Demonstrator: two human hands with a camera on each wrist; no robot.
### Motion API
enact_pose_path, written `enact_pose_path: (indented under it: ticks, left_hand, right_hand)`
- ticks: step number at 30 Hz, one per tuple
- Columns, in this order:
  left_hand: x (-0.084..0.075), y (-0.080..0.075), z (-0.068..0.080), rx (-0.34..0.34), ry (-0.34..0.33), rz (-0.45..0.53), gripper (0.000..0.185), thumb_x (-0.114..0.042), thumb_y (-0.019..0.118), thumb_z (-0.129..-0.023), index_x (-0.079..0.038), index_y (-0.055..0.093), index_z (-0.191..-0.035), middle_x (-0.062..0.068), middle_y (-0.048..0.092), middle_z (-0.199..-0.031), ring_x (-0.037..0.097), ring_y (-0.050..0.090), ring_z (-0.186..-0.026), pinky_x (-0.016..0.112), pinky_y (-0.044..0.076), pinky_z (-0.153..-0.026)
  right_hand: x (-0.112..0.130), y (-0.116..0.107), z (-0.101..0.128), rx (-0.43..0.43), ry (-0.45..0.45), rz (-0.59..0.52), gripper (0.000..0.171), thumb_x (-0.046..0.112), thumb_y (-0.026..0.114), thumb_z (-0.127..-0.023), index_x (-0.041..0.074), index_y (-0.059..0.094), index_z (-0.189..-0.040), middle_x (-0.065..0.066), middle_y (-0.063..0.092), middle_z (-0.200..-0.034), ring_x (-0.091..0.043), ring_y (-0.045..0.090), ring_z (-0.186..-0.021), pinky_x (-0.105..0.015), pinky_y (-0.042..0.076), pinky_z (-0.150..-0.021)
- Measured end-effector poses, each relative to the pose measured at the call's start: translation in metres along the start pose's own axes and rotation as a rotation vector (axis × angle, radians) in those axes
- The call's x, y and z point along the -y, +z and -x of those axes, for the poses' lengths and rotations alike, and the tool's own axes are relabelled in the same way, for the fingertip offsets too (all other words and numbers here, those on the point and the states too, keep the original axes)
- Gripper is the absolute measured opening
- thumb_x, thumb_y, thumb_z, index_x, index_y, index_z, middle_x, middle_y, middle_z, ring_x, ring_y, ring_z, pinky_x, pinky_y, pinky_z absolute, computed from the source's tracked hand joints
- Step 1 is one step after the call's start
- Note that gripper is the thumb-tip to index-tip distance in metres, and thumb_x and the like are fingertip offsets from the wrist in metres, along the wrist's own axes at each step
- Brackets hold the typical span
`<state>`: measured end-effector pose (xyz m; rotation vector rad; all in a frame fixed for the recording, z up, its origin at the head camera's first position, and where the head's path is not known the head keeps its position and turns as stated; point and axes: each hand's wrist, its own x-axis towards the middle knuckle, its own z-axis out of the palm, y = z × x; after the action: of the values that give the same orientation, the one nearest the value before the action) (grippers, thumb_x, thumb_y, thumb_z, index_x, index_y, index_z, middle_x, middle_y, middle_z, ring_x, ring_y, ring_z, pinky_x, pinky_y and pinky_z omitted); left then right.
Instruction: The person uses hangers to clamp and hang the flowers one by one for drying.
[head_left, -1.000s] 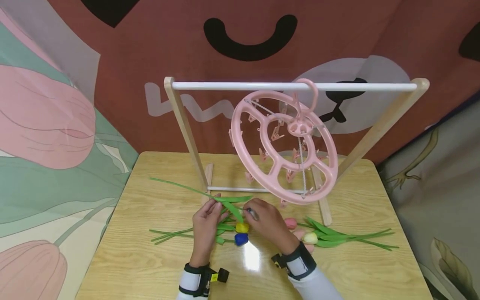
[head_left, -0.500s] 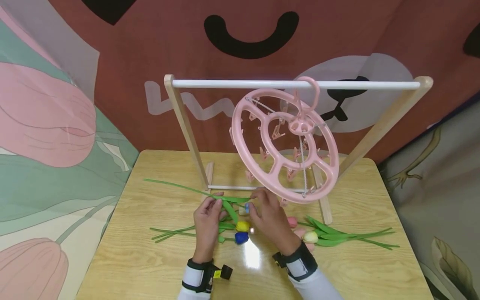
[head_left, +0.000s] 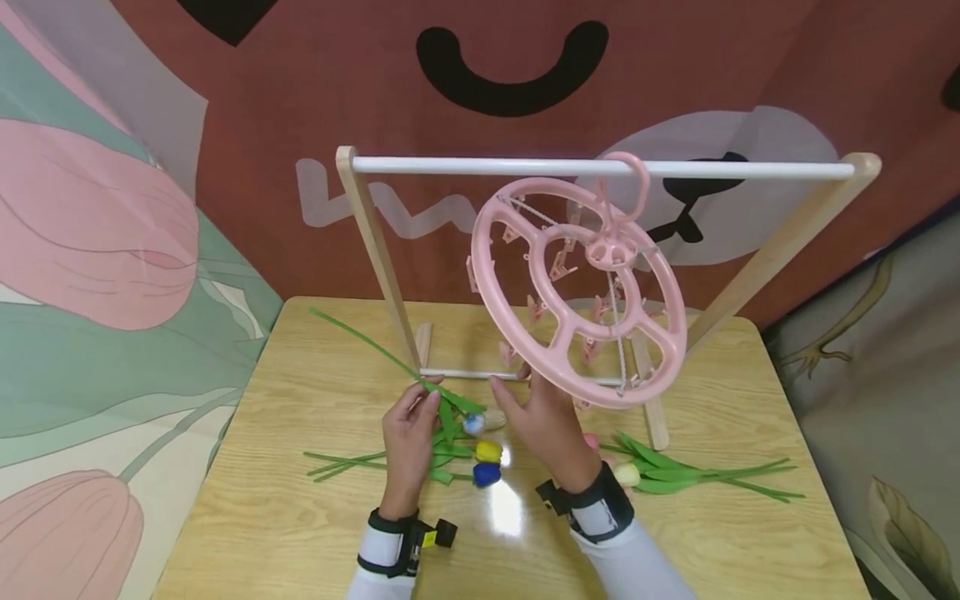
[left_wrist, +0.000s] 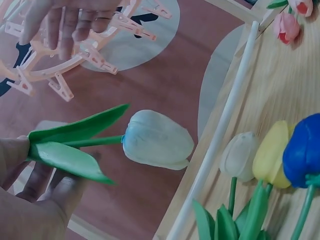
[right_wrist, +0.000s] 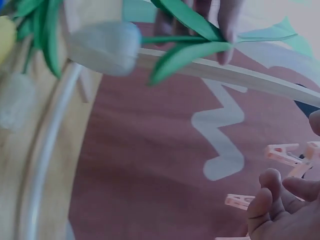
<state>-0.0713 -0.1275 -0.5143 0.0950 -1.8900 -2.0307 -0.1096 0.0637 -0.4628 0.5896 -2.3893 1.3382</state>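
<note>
My left hand [head_left: 423,404] pinches a green tulip stem by its leaves; the pale blue flower head [head_left: 474,423] points right, just above the table. In the left wrist view that head [left_wrist: 157,140] hangs free in front of my fingers [left_wrist: 30,200]. My right hand [head_left: 540,412] is raised under the lower rim of the pink round clip hanger [head_left: 481,250], fingers loose and holding nothing. Its fingers [left_wrist: 70,17] hang beside the pink clips [left_wrist: 60,87]. In the right wrist view the fingers [right_wrist: 280,210] sit just below a clip [right_wrist: 282,152].
The hanger hooks on a white rod [head_left: 487,166] of a wooden rack. Yellow [head_left: 487,451] and blue [head_left: 486,474] tulips lie between my hands, with a white one [left_wrist: 240,156] beside them. More tulips [head_left: 675,475] lie at the right on the wooden table [head_left: 300,517].
My right hand left the flower head and rose to the hanger's lower rim. My left hand lifted the tulip a little; its long stem swung toward the back.
</note>
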Motion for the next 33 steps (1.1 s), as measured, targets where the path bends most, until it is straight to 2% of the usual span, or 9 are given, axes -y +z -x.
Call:
enact_pose_path:
  ticks: [5, 10, 13, 15, 19, 23, 26, 29, 33]
  left_hand:
    - [-0.001, 0.003, -0.002, 0.013, 0.101, -0.078, 0.017, -0.004, 0.066, -0.100, 0.005, 0.075, -0.112, 0.014, 0.071, -0.101, 0.006, 0.053, -0.070, 0.013, 0.045, -0.057]
    - [-0.002, 0.007, -0.002, 0.023, 0.146, -0.130, 0.017, -0.002, 0.068, -0.098, 0.003, 0.077, -0.111, 0.021, 0.072, -0.103, 0.005, 0.062, -0.087, 0.011, 0.054, -0.073]
    - [-0.002, 0.008, -0.001, 0.034, 0.169, -0.161, 0.018, -0.002, 0.068, -0.097, 0.001, 0.077, -0.112, 0.019, 0.073, -0.102, 0.008, 0.067, -0.095, 0.014, 0.058, -0.084]
    - [-0.002, 0.009, -0.002, 0.041, 0.186, -0.186, 0.018, -0.003, 0.069, -0.098, -0.001, 0.077, -0.113, 0.016, 0.073, -0.101, 0.010, 0.068, -0.095, 0.014, 0.059, -0.083]
    - [-0.005, 0.009, -0.003, 0.048, 0.214, -0.232, 0.018, -0.007, 0.070, -0.097, -0.005, 0.078, -0.113, 0.010, 0.074, -0.099, 0.013, 0.069, -0.089, 0.015, 0.058, -0.071]
    - [-0.006, 0.010, -0.006, 0.060, 0.227, -0.245, 0.018, -0.006, 0.071, -0.096, -0.006, 0.078, -0.113, 0.008, 0.075, -0.102, 0.017, 0.069, -0.089, 0.021, 0.061, -0.074]
    - [-0.006, 0.012, -0.008, 0.061, 0.232, -0.252, 0.019, -0.005, 0.071, -0.096, -0.004, 0.078, -0.113, 0.009, 0.075, -0.101, 0.019, 0.069, -0.089, 0.026, 0.062, -0.076]
    - [-0.013, 0.016, -0.010, 0.048, 0.225, -0.269, 0.019, 0.000, 0.072, -0.094, 0.000, 0.078, -0.112, 0.013, 0.074, -0.096, 0.021, 0.069, -0.086, 0.022, 0.061, -0.073]
    - [-0.013, 0.019, -0.013, 0.047, 0.254, -0.266, 0.019, 0.001, 0.072, -0.094, 0.000, 0.078, -0.111, 0.014, 0.073, -0.093, 0.024, 0.069, -0.085, 0.017, 0.059, -0.075]
  right_hand:
    - [0.009, -0.002, -0.018, -0.059, -0.043, -0.041, 0.044, 0.013, 0.081, -0.090, 0.005, 0.052, -0.122, -0.008, 0.052, -0.099, -0.021, 0.049, -0.091, -0.037, 0.048, -0.079]
    - [0.015, -0.003, -0.031, -0.092, -0.036, -0.026, 0.031, 0.017, 0.081, -0.090, 0.005, 0.057, -0.107, -0.009, 0.055, -0.097, -0.022, 0.053, -0.092, -0.040, 0.049, -0.086]
    - [0.016, -0.004, -0.037, -0.119, -0.078, -0.016, 0.024, 0.015, 0.081, -0.090, 0.007, 0.058, -0.092, -0.006, 0.057, -0.085, -0.021, 0.055, -0.084, -0.038, 0.050, -0.082]
    - [0.017, -0.006, -0.039, -0.137, -0.120, -0.021, 0.023, 0.011, 0.081, -0.089, 0.007, 0.058, -0.088, -0.005, 0.058, -0.079, -0.020, 0.056, -0.079, -0.036, 0.051, -0.079]
    - [0.025, -0.011, -0.041, -0.169, -0.156, -0.093, 0.023, -0.001, 0.080, -0.086, 0.000, 0.061, -0.099, -0.008, 0.062, -0.080, -0.018, 0.060, -0.073, -0.028, 0.054, -0.068]
    - [0.041, -0.018, -0.041, -0.181, -0.147, -0.205, 0.039, -0.013, 0.077, -0.083, -0.010, 0.056, -0.115, -0.018, 0.065, -0.094, -0.016, 0.061, -0.075, -0.016, 0.053, -0.069]
    - [0.050, -0.022, -0.041, -0.157, -0.125, -0.260, 0.035, -0.017, 0.075, -0.082, -0.012, 0.057, -0.112, -0.023, 0.064, -0.098, -0.010, 0.056, -0.077, -0.012, 0.048, -0.069]
    - [0.048, -0.023, -0.040, -0.117, -0.101, -0.316, 0.033, -0.017, 0.074, -0.084, -0.011, 0.058, -0.112, -0.024, 0.064, -0.099, -0.005, 0.057, -0.080, -0.013, 0.049, -0.069]
    - [0.035, -0.019, -0.037, -0.058, -0.070, -0.421, 0.036, -0.015, 0.073, -0.086, -0.007, 0.057, -0.118, -0.022, 0.067, -0.107, -0.006, 0.065, -0.093, -0.017, 0.057, -0.079]
